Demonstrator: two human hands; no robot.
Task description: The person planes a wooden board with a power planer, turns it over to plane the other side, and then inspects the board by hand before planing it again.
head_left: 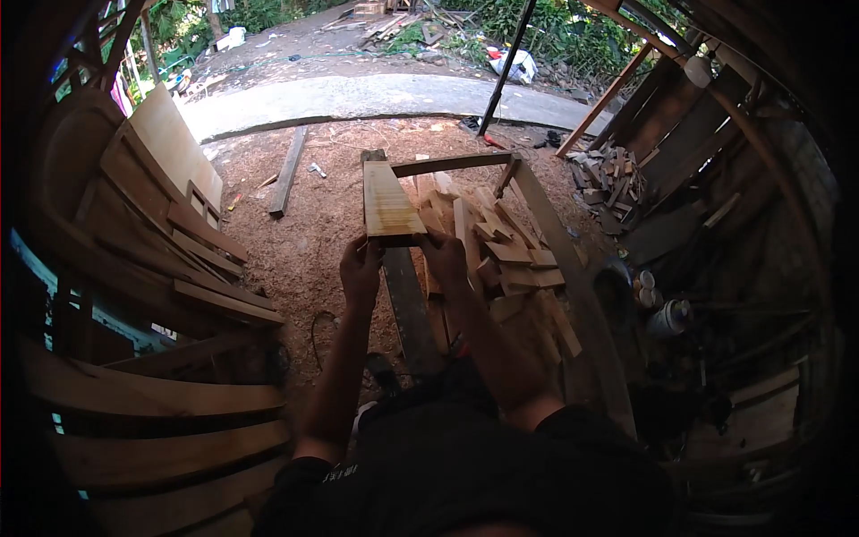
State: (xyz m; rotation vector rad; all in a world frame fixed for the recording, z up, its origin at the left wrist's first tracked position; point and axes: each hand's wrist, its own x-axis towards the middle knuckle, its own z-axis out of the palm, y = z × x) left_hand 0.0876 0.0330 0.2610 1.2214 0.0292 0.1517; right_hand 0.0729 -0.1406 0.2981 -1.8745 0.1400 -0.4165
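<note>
A light wooden board (391, 201) with darker brown streaks across its face points away from me. My left hand (361, 267) grips its near left corner, and my right hand (445, 256) has hold of the near right corner. The near end shows a dark edge between the two hands. Toward its far end, the board overlaps the dark beam (409, 309) of a wooden frame. Both sets of fingers are closed at the board's edge, the fingertips partly hidden beneath it.
Cut wood pieces (510, 251) lie heaped inside the frame (573, 259) to the right. Planks (179, 394) line the left side. A loose timber (288, 172) and a hammer (317, 169) lie on shavings-covered ground. Scrap wood (612, 183) and a metal container (671, 318) are at right.
</note>
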